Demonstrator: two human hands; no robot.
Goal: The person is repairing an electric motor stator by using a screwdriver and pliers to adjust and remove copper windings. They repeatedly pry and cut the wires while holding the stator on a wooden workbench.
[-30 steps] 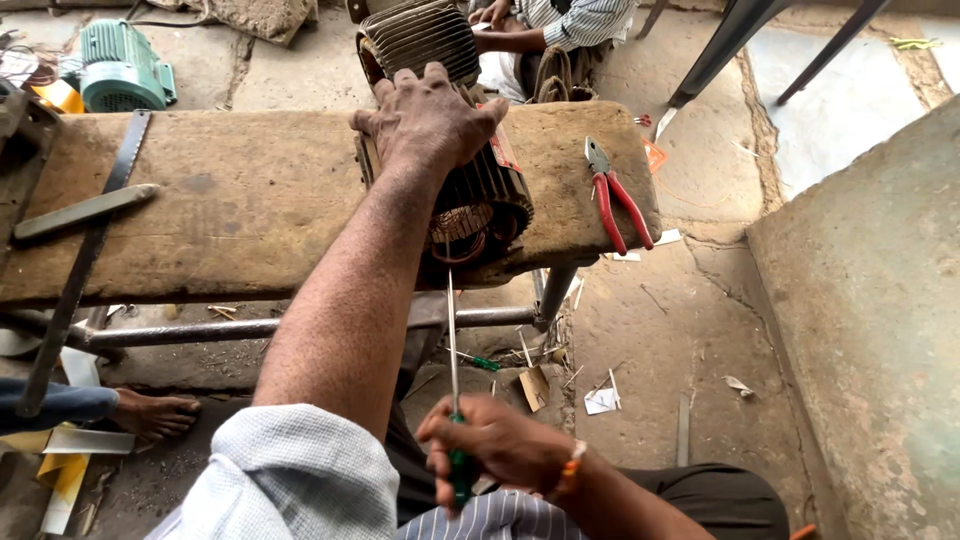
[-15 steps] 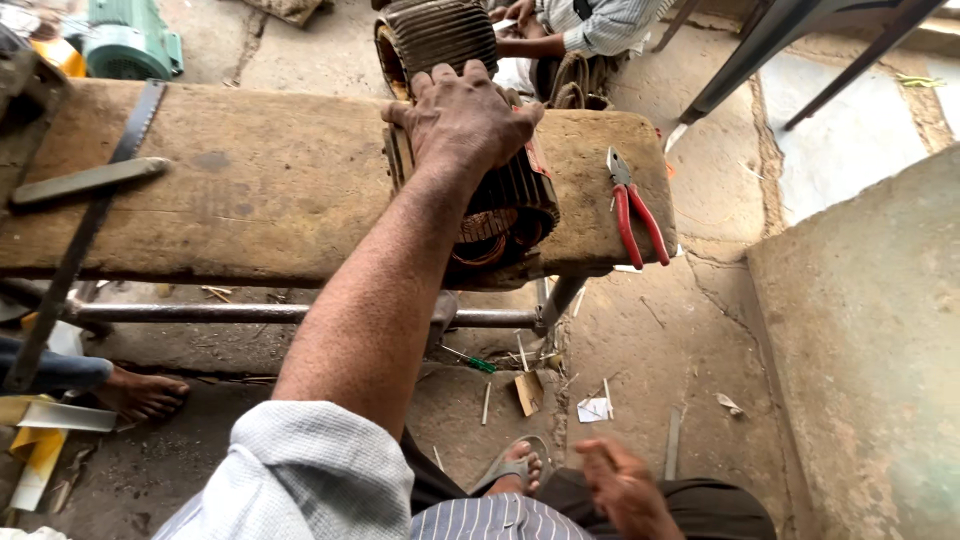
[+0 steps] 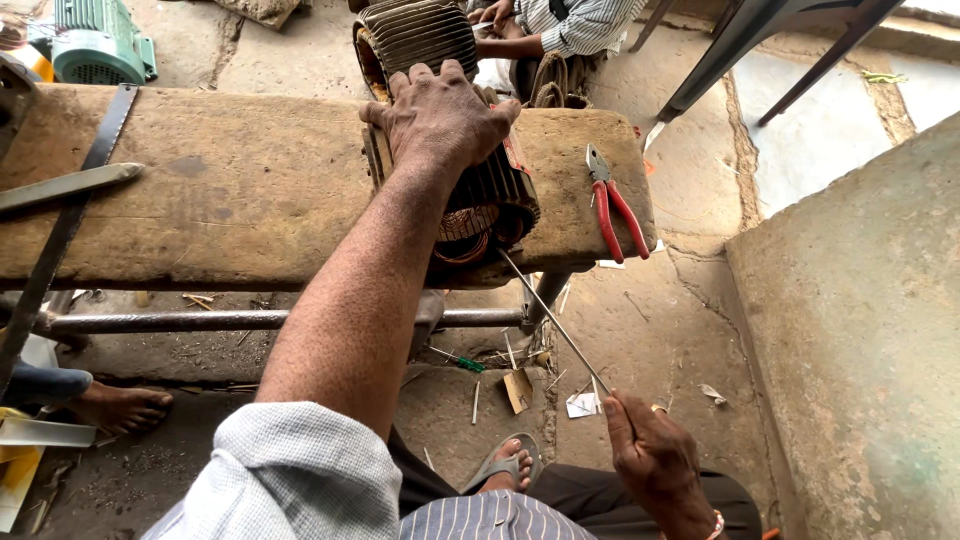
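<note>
My left hand rests palm-down on top of a dark finned motor stator that lies on its side on a worn wooden bench. Copper windings show at the stator's open end. My right hand is low at the bottom right, closed on a thin metal rod. The rod slants up and left, its tip at the stator's open end. A second finned motor housing stands behind the first.
Red-handled pliers lie on the bench's right end. A flat metal bar lies on its left. Another person sits beyond the bench. A green motor sits top left. A concrete slab rises at right. Someone's bare foot is at left.
My right hand dropped out of sight below the bench, then came back holding the thin rod, which now points up at the stator's open end. My left hand stayed on the stator.
</note>
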